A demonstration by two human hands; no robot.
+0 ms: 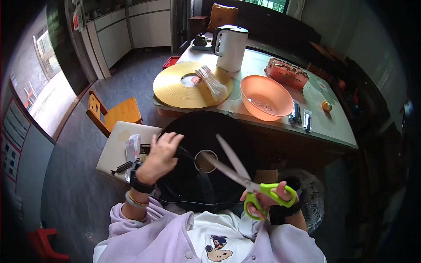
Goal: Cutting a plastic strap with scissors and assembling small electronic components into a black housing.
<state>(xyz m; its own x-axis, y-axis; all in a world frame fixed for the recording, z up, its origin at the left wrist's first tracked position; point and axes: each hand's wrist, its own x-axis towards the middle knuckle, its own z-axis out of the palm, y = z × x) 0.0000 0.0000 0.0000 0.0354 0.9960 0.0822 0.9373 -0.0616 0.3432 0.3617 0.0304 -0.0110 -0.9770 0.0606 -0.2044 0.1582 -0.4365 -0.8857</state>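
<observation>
Green-handled scissors (248,180) are in my right hand (268,199), its fingers through the loops. The blades are spread apart and point up and left over a large black disc-shaped roll (228,131) in front of my lap. A round cardboard-coloured core (206,161) shows at the roll's middle. My left hand (162,155) is above the roll's left side, back of the hand up, fingers apart and slightly bent. Nothing shows in its fingers, though its palm is hidden. A dark strip (186,152) shows beside it, partly blurred; whether they touch I cannot tell.
A stool (115,139) at left bears small packets and black pieces. On the table (340,127) ahead are a gold roll (173,87) with a white bundle (211,83), an orange bowl (263,90), a white kettle (232,50) and a pink box (287,74). A wooden chair (123,111) stands left.
</observation>
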